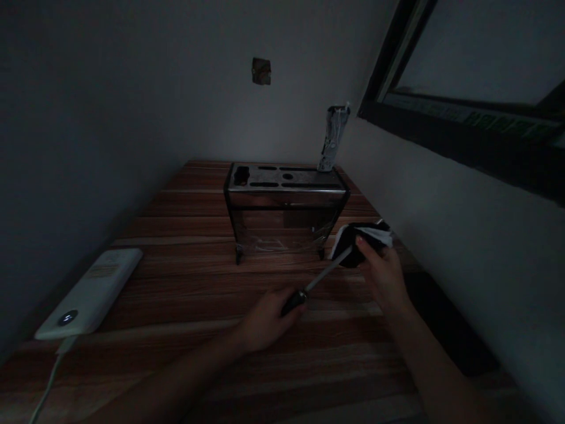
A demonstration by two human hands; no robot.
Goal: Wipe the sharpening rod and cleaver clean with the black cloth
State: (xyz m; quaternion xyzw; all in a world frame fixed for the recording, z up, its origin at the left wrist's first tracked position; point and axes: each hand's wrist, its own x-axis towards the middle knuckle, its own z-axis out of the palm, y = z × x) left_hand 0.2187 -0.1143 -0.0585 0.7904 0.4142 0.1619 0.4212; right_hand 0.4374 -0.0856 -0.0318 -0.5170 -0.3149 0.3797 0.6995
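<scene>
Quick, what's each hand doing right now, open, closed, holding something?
Left hand: closed, holding a tool by its handle.
Right hand: closed, holding a cloth at the tool's far end.

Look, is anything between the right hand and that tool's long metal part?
Yes, a bunched black-and-white cloth. The right hand holds it at the far end of the tool, hiding the tip. It's too dim to tell whether the hand also touches the metal.
</scene>
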